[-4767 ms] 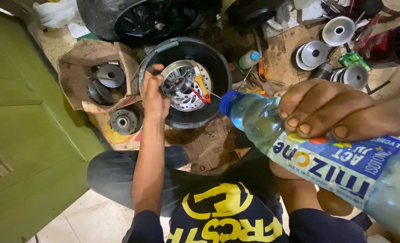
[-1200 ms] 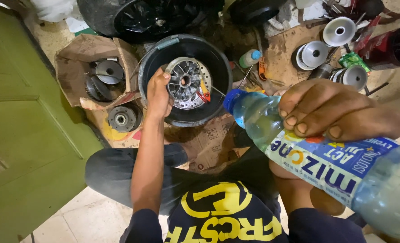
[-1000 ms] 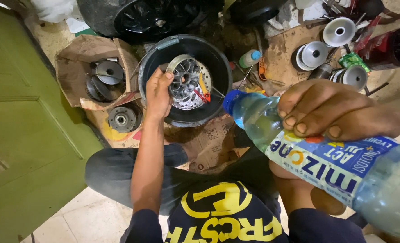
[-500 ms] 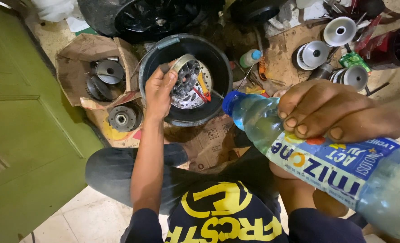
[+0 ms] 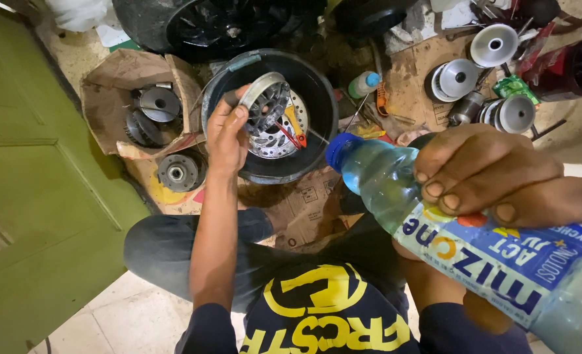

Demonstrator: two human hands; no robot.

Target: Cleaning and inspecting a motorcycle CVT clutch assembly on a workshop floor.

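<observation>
While the right hand grips a clear plastic bottle close to the camera, fingers wrapped round its body, the left hand farther off has tilted the round metal clutch part up on edge inside the black basin, fingers pinching its rim; it lay flatter a second ago.

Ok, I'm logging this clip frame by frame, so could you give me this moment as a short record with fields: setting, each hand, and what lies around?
setting: floor workspace, cardboard sheets under metal parts
left hand: grips a round metal scooter pulley part, tilted on edge over a black basin
right hand: holds a clear plastic bottle with a blue cap, close to the camera
in basin: another round metal disc, a red-handled tool
left of basin: torn cardboard box with dark metal parts
upper right: shiny pulley halves
top: black tyre
far left: green door
</observation>
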